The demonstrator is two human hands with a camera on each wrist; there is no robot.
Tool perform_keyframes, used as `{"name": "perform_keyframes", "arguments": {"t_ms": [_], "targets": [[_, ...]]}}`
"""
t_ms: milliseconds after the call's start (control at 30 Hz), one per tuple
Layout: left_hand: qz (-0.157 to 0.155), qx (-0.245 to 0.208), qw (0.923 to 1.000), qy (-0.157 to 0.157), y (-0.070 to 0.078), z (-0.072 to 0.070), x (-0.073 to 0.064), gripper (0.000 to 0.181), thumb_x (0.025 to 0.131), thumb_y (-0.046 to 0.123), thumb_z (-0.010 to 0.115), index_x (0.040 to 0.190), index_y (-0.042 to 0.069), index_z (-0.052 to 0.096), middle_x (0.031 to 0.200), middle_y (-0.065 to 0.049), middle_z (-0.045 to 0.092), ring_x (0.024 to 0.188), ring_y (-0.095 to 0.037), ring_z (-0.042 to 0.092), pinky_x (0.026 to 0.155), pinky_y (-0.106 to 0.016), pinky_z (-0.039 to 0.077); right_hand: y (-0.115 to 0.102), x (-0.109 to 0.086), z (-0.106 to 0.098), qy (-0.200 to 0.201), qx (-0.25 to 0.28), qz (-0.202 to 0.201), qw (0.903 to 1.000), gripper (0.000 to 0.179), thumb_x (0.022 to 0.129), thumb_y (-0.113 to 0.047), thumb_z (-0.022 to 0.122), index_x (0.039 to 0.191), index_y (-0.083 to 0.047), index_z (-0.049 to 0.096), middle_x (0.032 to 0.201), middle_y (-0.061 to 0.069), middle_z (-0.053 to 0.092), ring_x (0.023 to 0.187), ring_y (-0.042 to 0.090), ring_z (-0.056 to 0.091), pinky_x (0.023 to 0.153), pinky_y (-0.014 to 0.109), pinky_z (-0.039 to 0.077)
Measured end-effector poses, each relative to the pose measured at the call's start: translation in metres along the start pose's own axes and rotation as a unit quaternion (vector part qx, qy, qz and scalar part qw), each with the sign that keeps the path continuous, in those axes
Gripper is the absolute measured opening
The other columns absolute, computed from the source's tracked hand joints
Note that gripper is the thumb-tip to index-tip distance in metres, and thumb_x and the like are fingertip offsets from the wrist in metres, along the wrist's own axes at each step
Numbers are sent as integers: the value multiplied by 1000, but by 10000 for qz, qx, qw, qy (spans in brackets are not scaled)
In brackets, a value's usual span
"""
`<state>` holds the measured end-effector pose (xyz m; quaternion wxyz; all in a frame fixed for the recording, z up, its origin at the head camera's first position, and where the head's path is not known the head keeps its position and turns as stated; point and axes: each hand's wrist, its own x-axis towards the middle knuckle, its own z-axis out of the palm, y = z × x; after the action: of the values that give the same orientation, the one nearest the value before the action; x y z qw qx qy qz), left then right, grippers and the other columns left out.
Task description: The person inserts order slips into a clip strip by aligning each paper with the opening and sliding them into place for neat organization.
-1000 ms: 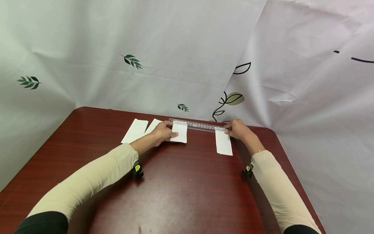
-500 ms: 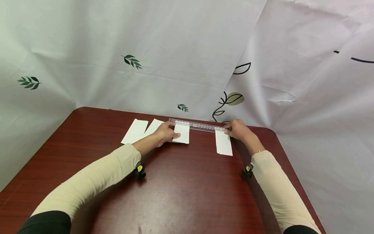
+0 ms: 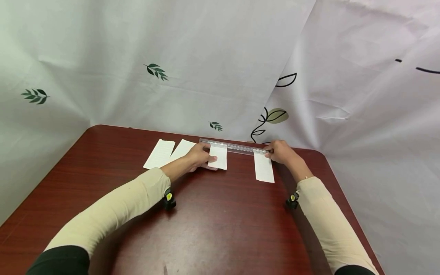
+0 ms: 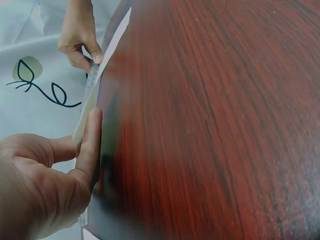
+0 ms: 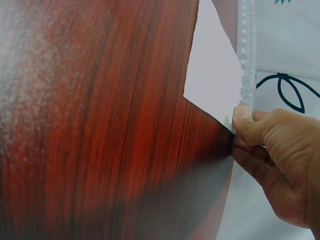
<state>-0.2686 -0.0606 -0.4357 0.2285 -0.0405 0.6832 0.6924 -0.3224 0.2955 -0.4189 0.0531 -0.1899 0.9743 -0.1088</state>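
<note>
A clear plastic strip (image 3: pixel 240 148) with a row of small bumps runs along the far side of the table. My left hand (image 3: pixel 198 156) pinches a white paper slip (image 3: pixel 219 157), whose top edge lies at the strip's left part. In the left wrist view, the left hand (image 4: pixel 50 175) has the slip between thumb and fingers. At the strip's right end, my right hand (image 3: pixel 281 152) pinches the strip beside a second paper slip (image 3: pixel 264 169) hanging from it. Thumb and fingers of the right hand (image 5: pixel 280 155) meet at that slip's corner in the right wrist view.
Two more white paper slips, one at the outer left (image 3: pixel 160 153) and one partly behind the left hand (image 3: pixel 183 147), lie on the dark red wooden table (image 3: pixel 220 229). Behind its far edge hangs a pale leaf-patterned cloth (image 3: pixel 192 57).
My left hand has moved a little to the right, bringing its paper slip along the clear plastic strip towards the other slip. The right hand keeps its place at the strip's right end.
</note>
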Motion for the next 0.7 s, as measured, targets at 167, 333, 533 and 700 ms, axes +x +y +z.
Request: {"name": "perform_keyframes", "arguments": {"t_ms": [167, 333, 533, 700], "targets": [[-80, -104, 9999, -49, 1, 3, 1, 83, 105, -14, 67, 176, -2, 25, 166, -35, 40, 106, -33, 79, 84, -45, 73, 1, 0, 0, 19, 6, -11, 10000, 32, 104, -8, 81, 133, 5, 80, 108, 20, 82, 88, 24, 62, 86, 43, 57], [-100, -123, 9999, -57, 3, 6, 0, 83, 105, -14, 66, 176, -2, 25, 172, -32, 35, 130, -44, 73, 85, -44, 73, 1, -2, 0, 61, -2, -88, 9999, 30, 104, -7, 80, 131, 5, 81, 111, 22, 82, 97, 31, 71, 92, 49, 63], [-107, -26, 9999, -127, 2, 10, 1, 83, 105, -13, 68, 176, -1, 27, 157, -32, 46, 82, -21, 67, 85, -42, 73, 1, -2, 0, 59, 26, -116, 9999, 30, 104, -7, 80, 132, 5, 81, 116, 24, 82, 100, 33, 72, 92, 49, 62], [-105, -40, 9998, -191, 2, 14, 4, 83, 105, -12, 68, 176, 0, 28, 128, -23, 55, 69, -18, 60, 83, -41, 73, 1, -2, 0, 57, 1, -137, 9999, 30, 104, -7, 80, 131, 6, 80, 117, 24, 82, 98, 32, 70, 90, 49, 61]]}}
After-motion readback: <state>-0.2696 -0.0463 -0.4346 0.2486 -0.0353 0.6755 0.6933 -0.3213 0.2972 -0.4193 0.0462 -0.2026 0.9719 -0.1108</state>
